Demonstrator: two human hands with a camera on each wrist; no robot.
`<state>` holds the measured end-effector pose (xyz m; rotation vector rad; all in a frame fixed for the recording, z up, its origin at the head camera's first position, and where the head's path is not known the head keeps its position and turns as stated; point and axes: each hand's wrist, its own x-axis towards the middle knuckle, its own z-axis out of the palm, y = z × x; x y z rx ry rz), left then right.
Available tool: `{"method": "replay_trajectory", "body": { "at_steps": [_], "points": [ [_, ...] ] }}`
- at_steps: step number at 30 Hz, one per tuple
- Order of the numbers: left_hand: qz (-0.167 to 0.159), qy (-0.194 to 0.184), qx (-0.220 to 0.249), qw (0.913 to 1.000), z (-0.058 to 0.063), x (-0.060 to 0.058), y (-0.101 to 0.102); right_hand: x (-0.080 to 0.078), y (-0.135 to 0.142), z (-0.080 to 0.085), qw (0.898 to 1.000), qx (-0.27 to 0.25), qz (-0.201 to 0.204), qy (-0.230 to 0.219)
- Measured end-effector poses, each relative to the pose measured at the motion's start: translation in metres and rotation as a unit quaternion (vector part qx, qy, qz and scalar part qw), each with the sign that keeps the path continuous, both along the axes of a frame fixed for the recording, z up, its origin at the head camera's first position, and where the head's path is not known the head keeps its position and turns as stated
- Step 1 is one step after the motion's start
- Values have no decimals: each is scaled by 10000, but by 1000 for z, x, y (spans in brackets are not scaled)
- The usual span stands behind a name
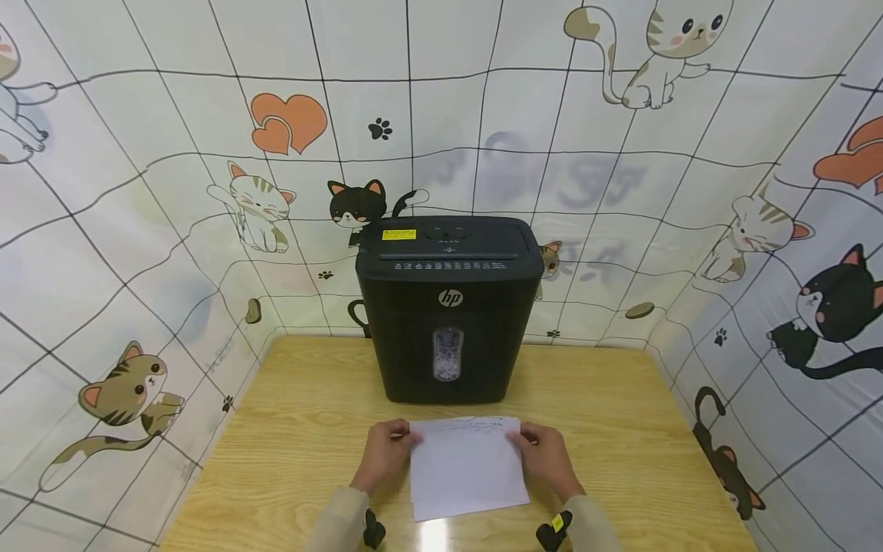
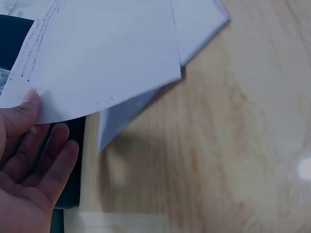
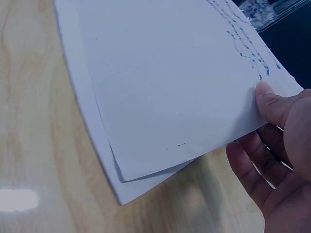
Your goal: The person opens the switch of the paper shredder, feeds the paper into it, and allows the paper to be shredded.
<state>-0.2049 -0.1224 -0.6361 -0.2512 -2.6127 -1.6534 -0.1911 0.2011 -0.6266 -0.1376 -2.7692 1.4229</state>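
Note:
White paper (image 1: pixel 469 471), with bluish ink marks along its far edge, is held between both hands in front of a black HP paper shredder (image 1: pixel 414 337). My left hand (image 1: pixel 388 452) pinches its left edge, thumb on top and fingers beneath, as the left wrist view shows with the hand (image 2: pixel 31 155). On the opposite edge my right hand (image 1: pixel 548 456) pinches in the same way; the right wrist view shows that hand (image 3: pixel 282 145). Both wrist views show another white sheet (image 2: pixel 199 24) lying under the upper one, its edges askew. The fingertips under the paper are partly hidden.
The shredder stands upright at the back of the wooden table (image 1: pixel 290 437), with paper bits behind its clear window (image 1: pixel 447 354). A yellow label (image 1: pixel 399 234) is on its top. White cloth with cat drawings (image 1: pixel 345 115) surrounds the table at the back and sides.

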Motion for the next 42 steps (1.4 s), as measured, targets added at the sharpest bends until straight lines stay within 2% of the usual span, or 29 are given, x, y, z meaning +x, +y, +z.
{"method": "replay_trajectory", "body": {
  "at_steps": [4,10,20,26,34,42],
  "points": [
    [74,100,-74,9999,5,-1,-1,-2,0,6,10000,50,58,36],
    [68,-181,28,9998,15,0,-3,-2,1,14,9998,-3,138,105],
    [-8,-46,168,9998,38,-4,-11,-6,-1,35,9991,-200,269,242],
    [38,-77,183,9998,58,-9,-11,-10,-1,55,9987,-284,275,325],
    [38,583,348,9977,89,-20,-13,-19,-2,88,9965,-277,413,677],
    [302,627,200,9974,122,-27,-18,-28,-5,121,9948,-179,513,857]
  ]
}}
